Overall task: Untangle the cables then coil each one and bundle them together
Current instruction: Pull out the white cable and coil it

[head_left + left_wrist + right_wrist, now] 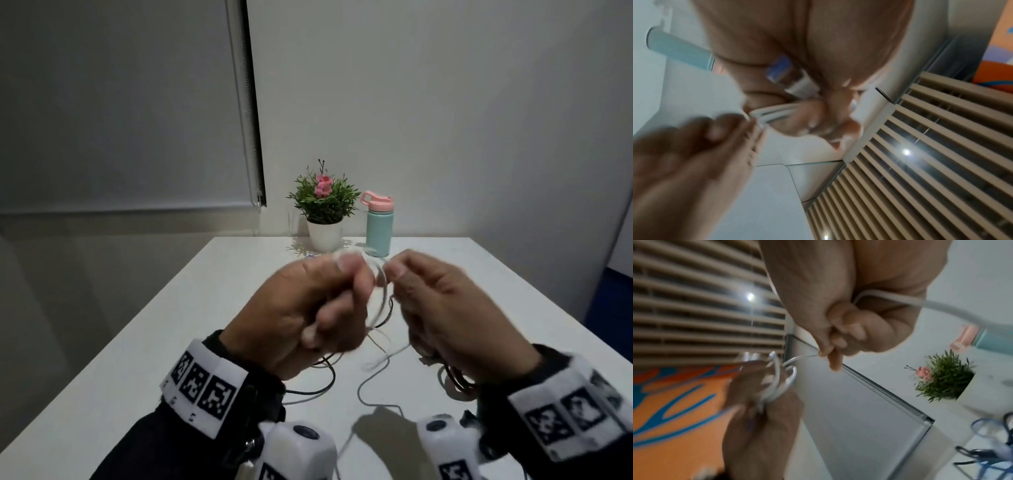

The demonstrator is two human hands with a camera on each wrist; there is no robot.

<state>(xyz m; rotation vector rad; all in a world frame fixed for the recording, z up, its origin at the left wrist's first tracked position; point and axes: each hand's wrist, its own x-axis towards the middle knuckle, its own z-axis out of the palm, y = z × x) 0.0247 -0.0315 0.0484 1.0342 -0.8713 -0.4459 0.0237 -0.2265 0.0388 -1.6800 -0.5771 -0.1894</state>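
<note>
Above white table (239,274), my left hand (308,308) clamps white cable (380,294) loops; right hand (455,308) pinches its free strand. Black cables (329,373) lie loose below. Risk, I judge: trailing strand snags them, or loops spring free.

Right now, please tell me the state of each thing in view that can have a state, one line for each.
white cable: partly coiled, loops held in the air.
left hand: grips the white loops.
right hand: pinches a white strand.
black cable: loose, uncoiled on the table.
bottle: upright, pink lid closed.
potted plant: upright at the far edge.
</note>
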